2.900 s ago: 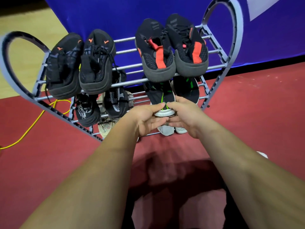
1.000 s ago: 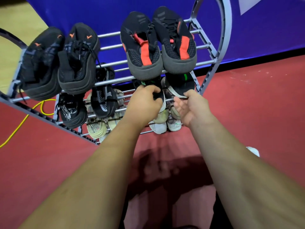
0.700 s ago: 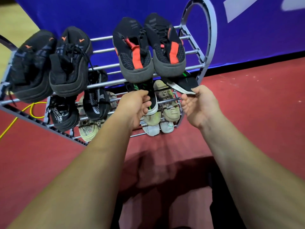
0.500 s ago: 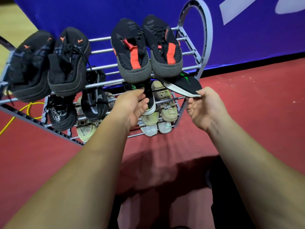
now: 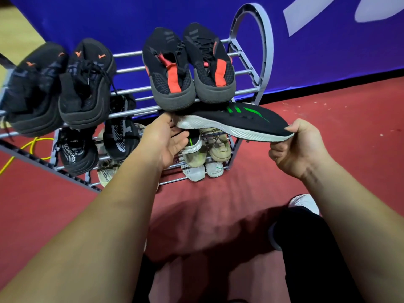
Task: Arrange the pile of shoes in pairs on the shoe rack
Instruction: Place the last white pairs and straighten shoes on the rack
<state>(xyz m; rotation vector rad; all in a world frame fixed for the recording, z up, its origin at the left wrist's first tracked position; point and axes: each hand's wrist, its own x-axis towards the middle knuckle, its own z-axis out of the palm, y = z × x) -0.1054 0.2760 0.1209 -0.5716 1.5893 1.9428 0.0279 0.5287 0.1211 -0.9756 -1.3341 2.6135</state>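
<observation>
Green-striped black shoe (image 5: 236,121) level before shoe rack (image 5: 269,53) | ends pinched by right hand (image 5: 299,147), clasped by left hand (image 5: 166,138) | likely for turning toward its mate (image 5: 193,145).

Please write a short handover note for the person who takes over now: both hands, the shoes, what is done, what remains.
Left hand: holds one end of the green-striped shoe.
Right hand: grips its other end.
The shoe is held sideways in front of the rack, just under the top shelf.
Done: orange-marked pair and red-striped pair on top; more shoes on the lower shelves.
Left: set the held shoe beside its likely partner on the middle shelf.
</observation>
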